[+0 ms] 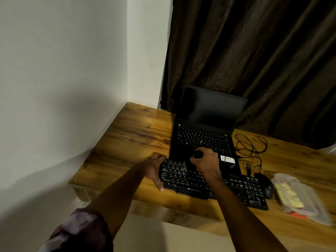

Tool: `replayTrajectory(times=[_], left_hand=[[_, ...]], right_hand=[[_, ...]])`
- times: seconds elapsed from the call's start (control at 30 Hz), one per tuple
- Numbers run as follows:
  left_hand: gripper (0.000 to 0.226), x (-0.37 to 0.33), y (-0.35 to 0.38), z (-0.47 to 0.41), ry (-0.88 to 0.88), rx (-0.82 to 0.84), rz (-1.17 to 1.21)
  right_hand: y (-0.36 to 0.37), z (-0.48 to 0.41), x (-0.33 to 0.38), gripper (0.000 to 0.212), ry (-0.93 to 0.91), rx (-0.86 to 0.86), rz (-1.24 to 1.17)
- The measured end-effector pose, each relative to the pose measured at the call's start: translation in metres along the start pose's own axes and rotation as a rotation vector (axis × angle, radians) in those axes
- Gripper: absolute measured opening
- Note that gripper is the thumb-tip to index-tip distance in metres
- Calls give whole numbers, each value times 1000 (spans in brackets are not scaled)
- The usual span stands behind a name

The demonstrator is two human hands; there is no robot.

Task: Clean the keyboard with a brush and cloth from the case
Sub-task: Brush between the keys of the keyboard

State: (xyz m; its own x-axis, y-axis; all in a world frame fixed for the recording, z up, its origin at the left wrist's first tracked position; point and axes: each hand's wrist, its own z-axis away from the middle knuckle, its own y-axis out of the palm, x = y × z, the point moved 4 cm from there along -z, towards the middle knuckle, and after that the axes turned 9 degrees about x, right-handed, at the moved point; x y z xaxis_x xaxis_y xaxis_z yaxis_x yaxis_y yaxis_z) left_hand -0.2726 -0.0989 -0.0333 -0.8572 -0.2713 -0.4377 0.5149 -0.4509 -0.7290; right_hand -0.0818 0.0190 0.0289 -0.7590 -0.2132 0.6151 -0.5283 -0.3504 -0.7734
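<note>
A black keyboard (pixel 236 186) lies along the front edge of the wooden desk (pixel 131 135). My right hand (pixel 207 161) is closed around a black brush (pixel 197 154), whose dark bristle end rests on the keyboard's upper left keys. My left hand (pixel 154 168) grips the keyboard's left end, thumb along its front corner. A clear plastic case (pixel 301 197) with yellow cloth inside lies at the right of the keyboard.
An open black laptop (pixel 205 128) stands just behind the keyboard. A black mouse (pixel 266 186) and its tangled cable (pixel 251 146) lie between keyboard and case. A white wall borders the left; dark curtains hang behind.
</note>
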Motion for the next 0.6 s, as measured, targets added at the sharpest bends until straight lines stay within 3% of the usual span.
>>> replayTrajectory(times=[0.3, 0.47, 0.6], left_hand=[[146, 4, 2, -9, 10, -4, 26], [149, 7, 3, -12, 25, -2, 17], [151, 8, 3, -13, 39, -9, 35]], right_hand=[[22, 7, 26, 34, -15, 147, -208], [8, 7, 1, 46, 20, 39, -119], [-2, 8, 1, 41, -36, -25, 36]])
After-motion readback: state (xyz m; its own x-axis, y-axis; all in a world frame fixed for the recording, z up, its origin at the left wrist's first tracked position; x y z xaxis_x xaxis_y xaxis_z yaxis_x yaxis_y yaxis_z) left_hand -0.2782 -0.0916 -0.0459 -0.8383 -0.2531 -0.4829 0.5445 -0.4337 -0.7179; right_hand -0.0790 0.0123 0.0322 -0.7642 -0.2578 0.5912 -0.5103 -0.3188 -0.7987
